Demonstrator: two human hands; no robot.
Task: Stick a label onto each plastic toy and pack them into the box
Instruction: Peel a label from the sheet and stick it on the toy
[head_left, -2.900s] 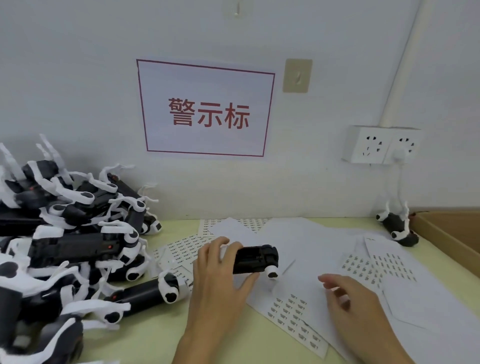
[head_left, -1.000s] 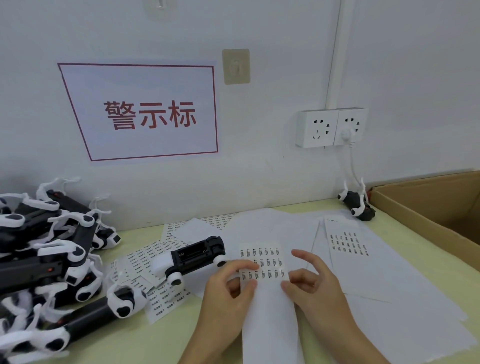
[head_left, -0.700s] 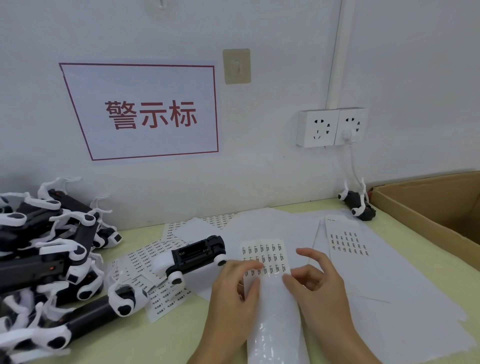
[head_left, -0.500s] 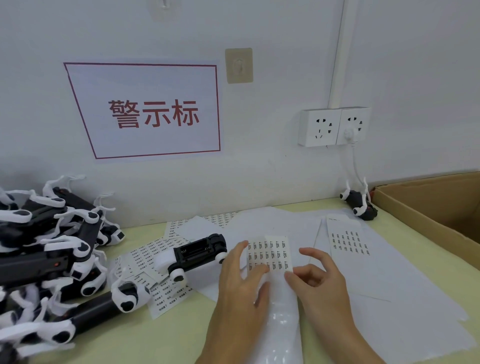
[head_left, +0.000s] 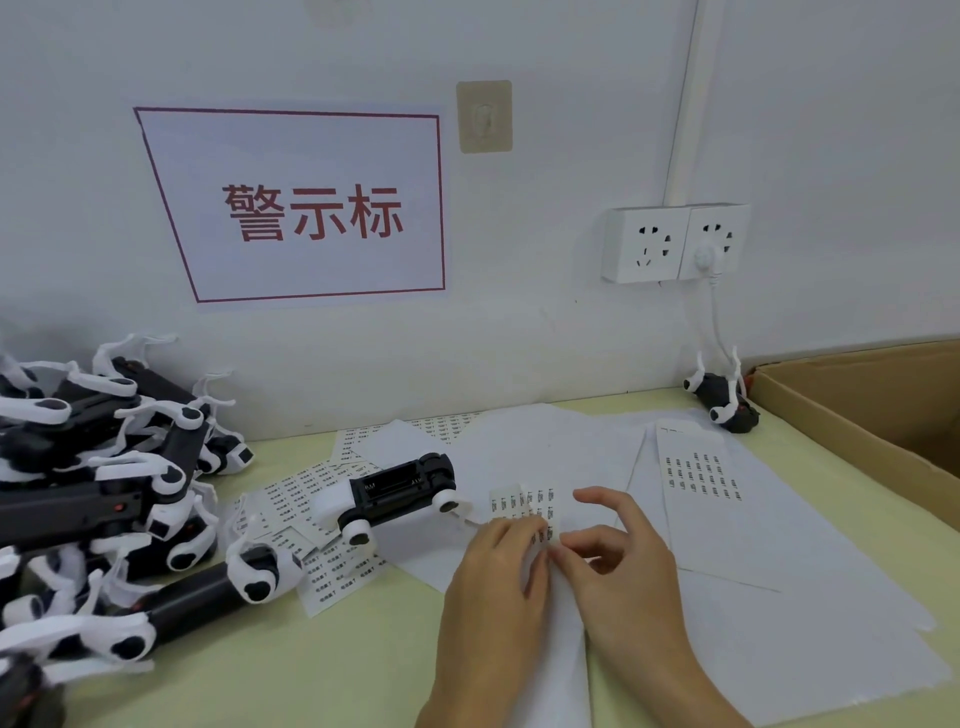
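- So, head view, only one there is: both hands are down at the bottom middle, working a narrow white strip of small printed labels (head_left: 524, 506) that lies on the loose white backing sheets (head_left: 779, 597) spread over the pale yellow-green table (head_left: 311, 670)
- left hand (head_left: 493, 587) lies on the strip with its fingers curled down onto the paper; fingertips touch the printed rows, and its thumb looks to meet the right thumb at the strip's edge
- right hand (head_left: 623, 566) pinches at the right edge of the label rows with thumb and forefinger, the other fingers lifted and loosely spread above the paper
- whether a single label is actually peeled up between the fingers, can't tell, too small and blurry
- black-and-white plastic toy with white wheels (head_left: 387, 493) sits on the table just left of the hands, nobody touching it, resting partly on sheets of printed labels (head_left: 306, 499)
- big heap of black-and-white plastic toys (head_left: 98, 499) fills the left edge
- open brown cardboard box (head_left: 857, 415) is at the far right, well apart from the hands
- one more small black toy with white parts (head_left: 724, 400) stands by the wall just beside the box corner, under the white wall sockets (head_left: 675, 241) with a white cable plugged in
- red-framed white sign with red Chinese characters (head_left: 311, 208) hangs on the wall behind
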